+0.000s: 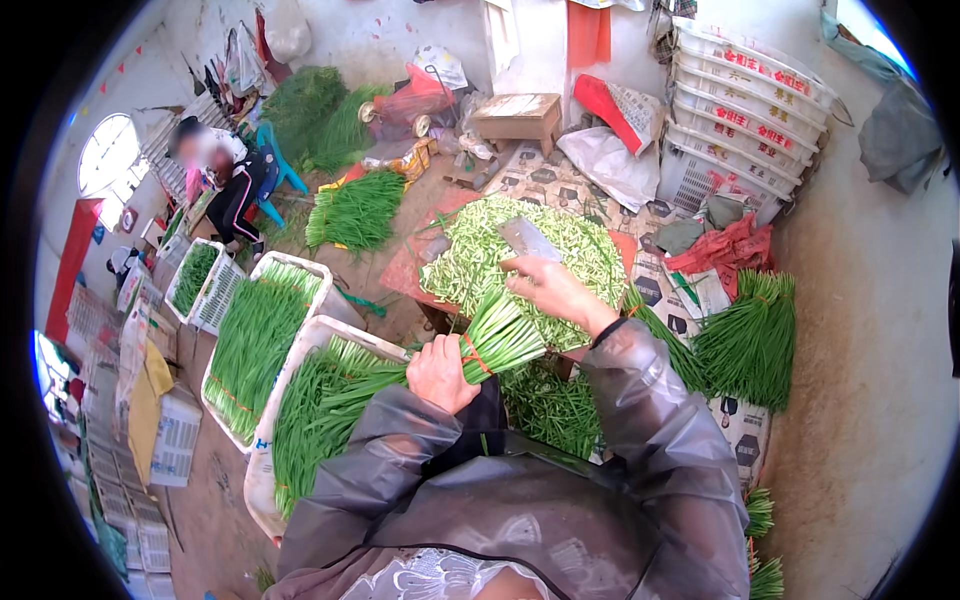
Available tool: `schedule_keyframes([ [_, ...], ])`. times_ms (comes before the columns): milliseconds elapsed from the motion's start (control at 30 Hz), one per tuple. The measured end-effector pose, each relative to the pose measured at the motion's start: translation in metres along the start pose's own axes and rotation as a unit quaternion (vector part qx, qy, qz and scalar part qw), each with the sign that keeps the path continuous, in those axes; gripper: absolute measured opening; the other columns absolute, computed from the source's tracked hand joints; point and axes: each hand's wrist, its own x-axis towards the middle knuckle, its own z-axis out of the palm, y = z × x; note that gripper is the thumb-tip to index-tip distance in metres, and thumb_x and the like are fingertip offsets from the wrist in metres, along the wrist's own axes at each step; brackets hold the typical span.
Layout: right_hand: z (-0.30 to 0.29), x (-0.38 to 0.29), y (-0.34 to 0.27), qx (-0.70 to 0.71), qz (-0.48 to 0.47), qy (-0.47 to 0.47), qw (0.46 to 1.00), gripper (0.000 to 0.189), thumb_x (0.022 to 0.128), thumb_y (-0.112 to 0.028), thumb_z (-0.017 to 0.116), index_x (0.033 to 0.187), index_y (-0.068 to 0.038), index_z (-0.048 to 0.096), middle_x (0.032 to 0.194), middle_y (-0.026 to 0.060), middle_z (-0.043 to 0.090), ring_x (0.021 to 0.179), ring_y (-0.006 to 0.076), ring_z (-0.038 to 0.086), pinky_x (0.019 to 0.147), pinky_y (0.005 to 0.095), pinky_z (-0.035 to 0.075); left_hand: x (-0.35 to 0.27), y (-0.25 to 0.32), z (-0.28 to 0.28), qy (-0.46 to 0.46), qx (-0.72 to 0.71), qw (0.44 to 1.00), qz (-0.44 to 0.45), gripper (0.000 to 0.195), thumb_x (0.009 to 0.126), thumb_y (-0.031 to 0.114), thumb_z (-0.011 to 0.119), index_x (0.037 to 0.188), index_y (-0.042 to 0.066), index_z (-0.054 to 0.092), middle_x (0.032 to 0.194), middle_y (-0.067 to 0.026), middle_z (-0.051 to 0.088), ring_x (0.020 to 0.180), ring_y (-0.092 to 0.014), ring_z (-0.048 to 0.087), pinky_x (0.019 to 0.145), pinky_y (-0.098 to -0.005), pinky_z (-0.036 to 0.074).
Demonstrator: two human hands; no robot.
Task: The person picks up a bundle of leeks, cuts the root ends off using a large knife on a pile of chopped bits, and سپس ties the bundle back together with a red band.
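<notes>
My left hand (444, 373) is closed round a bundle of green chives (504, 336), just beside the orange band tied about it. The pale cut ends point right, and the long leaves trail left over a white crate. Above those ends is my right hand (553, 291), its fingers spread and partly curled, with nothing seen in its grip. A wide metal blade (529, 238) lies just beyond its fingertips on a heap of chopped pale stem pieces (465, 247). The heap covers most of a low red board (405, 271). The blade's handle cannot be made out.
White crates of chives (262, 337) stand at my left. Banded bundles (746, 337) lie at the right, below stacked white baskets (739, 120). A wooden stool (517, 118) is beyond the board. Another person (225, 176) sits at the far left. Loose greens (551, 405) lie beneath the board.
</notes>
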Motion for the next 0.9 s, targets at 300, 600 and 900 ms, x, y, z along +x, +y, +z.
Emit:
schedule_keyframes([
  [300, 0.006, 0.024, -0.018, -0.125, -0.123, -0.173, 0.969, 0.009, 0.078, -0.015, 0.070, 0.081, -0.007, 0.068, 0.085, 0.0059, 0.065, 0.086, 0.0268, 0.064, 0.082, 0.0413, 0.048, -0.001, 0.003, -0.007, 0.001, 0.001, 1.000, 0.009, 0.074, 0.046, 0.023, 0.087, 0.110, 0.009, 0.053, 0.094, -0.0083, 0.056, 0.085, -0.030, 0.060, 0.073, -0.0419, 0.048],
  [600, -0.041, 0.031, 0.019, -0.271, -0.126, -0.088, 0.950, 0.003, 0.082, -0.015, 0.064, 0.082, -0.012, 0.066, 0.084, 0.0028, 0.060, 0.086, 0.0235, 0.061, 0.087, 0.0409, 0.043, 0.000, -0.008, -0.012, 0.007, -0.032, 0.999, -0.022, 0.086, 0.050, 0.026, 0.085, 0.126, 0.005, 0.051, 0.099, -0.0107, 0.061, 0.091, -0.032, 0.063, 0.078, -0.0429, 0.051],
  [900, -0.193, -0.066, 0.094, -0.487, 0.159, 0.039, 0.858, 0.013, 0.085, -0.016, 0.061, 0.082, -0.007, 0.069, 0.086, 0.0133, 0.067, 0.079, 0.0362, 0.066, 0.070, 0.0489, 0.050, 0.001, -0.032, -0.015, -0.010, -0.102, 0.992, -0.072, 0.079, 0.056, 0.029, 0.085, 0.124, 0.008, 0.052, 0.104, -0.0120, 0.062, 0.099, -0.036, 0.063, 0.083, -0.0453, 0.052],
])
